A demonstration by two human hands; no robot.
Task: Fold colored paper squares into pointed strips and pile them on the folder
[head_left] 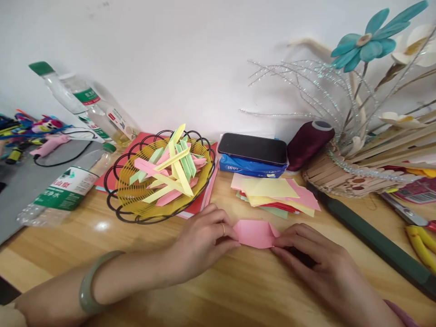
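Observation:
A small pink sheet of paper (256, 234) with folded corners lies low over the wooden table between my hands. My left hand (207, 240), with a ring on one finger and a bangle on the wrist, pinches its left end. On the other side my right hand (313, 254) grips the right end between thumb and fingers. Just behind the sheet is a loose stack of coloured paper (272, 193) in yellow, pink, red and green. A yellow basket with black looped edging (127, 193) stands to the left, holding several folded paper strips (177, 165).
A phone (252, 147) rests on a blue packet (252, 165) near the wall, beside a maroon thread spool (309, 145). Plastic bottles (68, 188) and a pink glue gun (51, 144) are at left. At right are a dark green bar (374, 236), scissors (405, 211) and a flower-filled basket (327, 175).

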